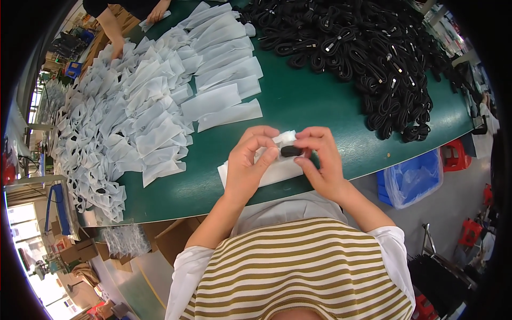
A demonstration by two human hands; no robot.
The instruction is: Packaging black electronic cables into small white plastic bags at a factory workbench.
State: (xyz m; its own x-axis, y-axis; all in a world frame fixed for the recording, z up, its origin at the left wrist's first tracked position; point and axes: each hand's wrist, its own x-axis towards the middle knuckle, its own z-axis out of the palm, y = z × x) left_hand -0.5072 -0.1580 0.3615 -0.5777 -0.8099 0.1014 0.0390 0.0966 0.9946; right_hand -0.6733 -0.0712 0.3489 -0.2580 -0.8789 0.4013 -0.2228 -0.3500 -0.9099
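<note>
Green table (298, 101): carries everything.
Black coiled cables (368, 48): large heap at the far right corner, seemingly unbagged.
White pouches (133, 112): many spread along the left edge; a co-worker's hand (158, 10) rests at the far edge.
Near edge: left hand (246, 162) pinches one white pouch (277, 169); right hand (320, 160) grips a small black piece (290, 151) at its mouth.
</note>
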